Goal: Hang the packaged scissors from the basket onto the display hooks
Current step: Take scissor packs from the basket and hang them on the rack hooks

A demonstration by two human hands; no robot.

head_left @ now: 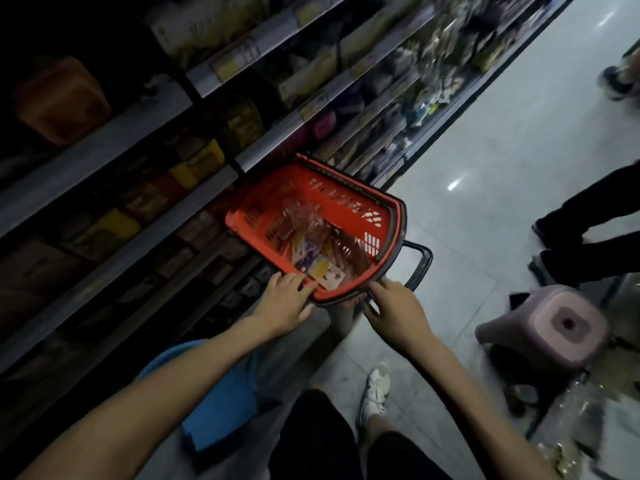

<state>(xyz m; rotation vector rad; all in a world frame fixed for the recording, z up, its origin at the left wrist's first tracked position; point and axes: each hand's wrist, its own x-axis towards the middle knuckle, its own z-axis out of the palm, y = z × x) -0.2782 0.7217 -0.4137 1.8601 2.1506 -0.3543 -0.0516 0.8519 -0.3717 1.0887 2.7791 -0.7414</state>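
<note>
Left hand (284,303) grips basket (332,199) rim; packaged scissors (322,268) just beyond its fingers.

Shop aisle: long shelves (149,233) packed w/ boxed & packaged goods, price tags (239,58) on shelf edges, red shopping basket (332,199) on glossy tile floor (502,150), other people's legs (588,216) nearby.

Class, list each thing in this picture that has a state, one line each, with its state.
red basket: tilted, packages inside.
packaged scissors: lying in the basket, not yet hung.
left hand: holds the basket's near rim.
right hand: holds the near rim too.
</note>
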